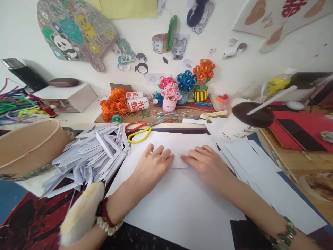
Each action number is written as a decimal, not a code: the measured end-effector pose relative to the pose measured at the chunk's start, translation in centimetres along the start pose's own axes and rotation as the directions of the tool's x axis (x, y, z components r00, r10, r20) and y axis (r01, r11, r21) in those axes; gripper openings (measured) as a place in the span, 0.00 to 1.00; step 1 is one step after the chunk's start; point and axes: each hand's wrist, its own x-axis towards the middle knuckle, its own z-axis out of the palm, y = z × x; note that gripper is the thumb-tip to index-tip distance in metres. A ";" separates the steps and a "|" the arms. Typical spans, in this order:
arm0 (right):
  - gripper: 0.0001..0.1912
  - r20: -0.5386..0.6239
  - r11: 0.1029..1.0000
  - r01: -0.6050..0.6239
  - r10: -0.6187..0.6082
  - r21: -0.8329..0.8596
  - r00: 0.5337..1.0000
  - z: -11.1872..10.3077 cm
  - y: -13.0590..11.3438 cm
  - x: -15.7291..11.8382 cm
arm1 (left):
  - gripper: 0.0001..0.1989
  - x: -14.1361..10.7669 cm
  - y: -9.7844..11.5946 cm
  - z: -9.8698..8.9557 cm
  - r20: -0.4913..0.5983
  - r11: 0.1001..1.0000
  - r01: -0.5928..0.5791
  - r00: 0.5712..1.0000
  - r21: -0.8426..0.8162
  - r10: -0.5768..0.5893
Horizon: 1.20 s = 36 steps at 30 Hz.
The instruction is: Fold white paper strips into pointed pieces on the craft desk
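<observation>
A piece of white paper [180,164] with a straight folded-looking near edge lies in front of me on a larger white sheet [179,205]. My left hand [156,160] grips its left part, fingers bent and fingertips pressed to it. On the right part, my right hand [202,160] does the same with curled fingers. Both thumbs are mostly hidden behind the hands. Left of my left hand lies a heap of folded white paper strips [96,149]. Scissors [140,130] with one red and one yellow handle rest just beyond the sheet.
At the left stands a round wooden container [28,146]. Loose white paper sheets [262,177] lie at the right, near a lidded cup [241,119] with a straw. Craft flowers [171,92] and bottles [139,103] line the back. A dark phone-like slab [299,133] rests on red.
</observation>
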 end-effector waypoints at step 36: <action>0.29 0.033 0.987 -0.133 0.130 0.093 0.991 0.8 -0.6 -0.7 | 0.15 0.4 -2.4 0.4 -0.051 0.985 -0.031 0.998 -0.170 0.022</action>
